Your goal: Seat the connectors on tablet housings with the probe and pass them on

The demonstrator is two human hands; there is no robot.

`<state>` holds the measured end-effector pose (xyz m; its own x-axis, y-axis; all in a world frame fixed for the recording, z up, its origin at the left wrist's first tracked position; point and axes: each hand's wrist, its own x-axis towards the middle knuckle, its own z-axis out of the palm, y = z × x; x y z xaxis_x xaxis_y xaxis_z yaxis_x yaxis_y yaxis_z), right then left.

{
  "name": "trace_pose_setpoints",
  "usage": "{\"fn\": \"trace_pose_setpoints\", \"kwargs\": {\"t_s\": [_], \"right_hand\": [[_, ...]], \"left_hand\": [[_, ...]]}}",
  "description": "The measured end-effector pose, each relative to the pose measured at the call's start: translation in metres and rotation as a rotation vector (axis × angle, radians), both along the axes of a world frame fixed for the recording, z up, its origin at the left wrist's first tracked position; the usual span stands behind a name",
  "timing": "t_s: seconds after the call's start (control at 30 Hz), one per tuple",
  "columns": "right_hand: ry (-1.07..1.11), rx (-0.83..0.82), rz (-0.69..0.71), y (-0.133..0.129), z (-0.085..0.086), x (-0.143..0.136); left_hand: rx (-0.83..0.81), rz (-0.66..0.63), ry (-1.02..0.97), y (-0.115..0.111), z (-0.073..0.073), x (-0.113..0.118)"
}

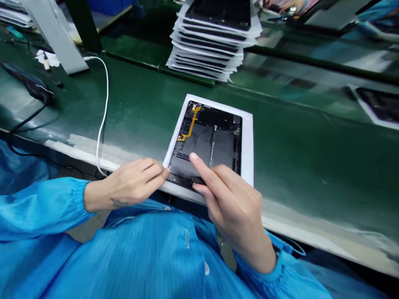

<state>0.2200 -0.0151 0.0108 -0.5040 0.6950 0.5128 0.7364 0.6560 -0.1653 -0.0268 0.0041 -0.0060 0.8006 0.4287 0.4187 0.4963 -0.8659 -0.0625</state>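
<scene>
While my left hand [134, 182] rests its fingertips, closed together, at the near left corner of a flat black rectangular device with its inside exposed [201, 143], my right hand [237, 203] reaches over its near edge. The right index finger points out over the casing, with the thumb apart below it and the other fingers curled; I cannot tell whether the index fingertip touches the surface, or whether my left fingertips pinch anything. A thin dark wire [181, 177] runs between the two hands along the near part of the device.

The device lies ahead of my hands on a white rectangular sheet [248, 145], which shows around its edges on a glossy green tabletop [296, 162]. Beyond my fingers, an orange angular ribbon cable [193, 124] follows the device's left side.

Farther ahead of both hands stands a tall stack of white sheets and black panels [205, 54]. A slim white cable [107, 99] curves down beyond my left wrist, near a slanted grey support [56, 37]. Well to the right of my right hand lies another dark panel on white [380, 104], blurred.
</scene>
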Motion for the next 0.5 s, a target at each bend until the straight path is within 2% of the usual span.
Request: {"fn": "trace_pose_setpoints", "kwargs": {"t_s": [0.1, 0.17, 0.3, 0.5], "right_hand": [[0.048, -0.042, 0.049, -0.003, -0.001, -0.006], [0.053, -0.053, 0.071, -0.003, -0.005, -0.011], [0.025, -0.033, 0.061, -0.002, -0.016, -0.016], [-0.057, -0.074, -0.005, -0.001, -0.023, -0.013]], "left_hand": [[-0.284, 0.066, -0.114, 0.012, -0.007, -0.003], [-0.375, 0.059, -0.142, 0.020, -0.013, -0.003], [-0.449, 0.008, -0.147, 0.030, -0.024, -0.001], [-0.415, 0.011, -0.188, 0.029, -0.032, 0.002]]}}
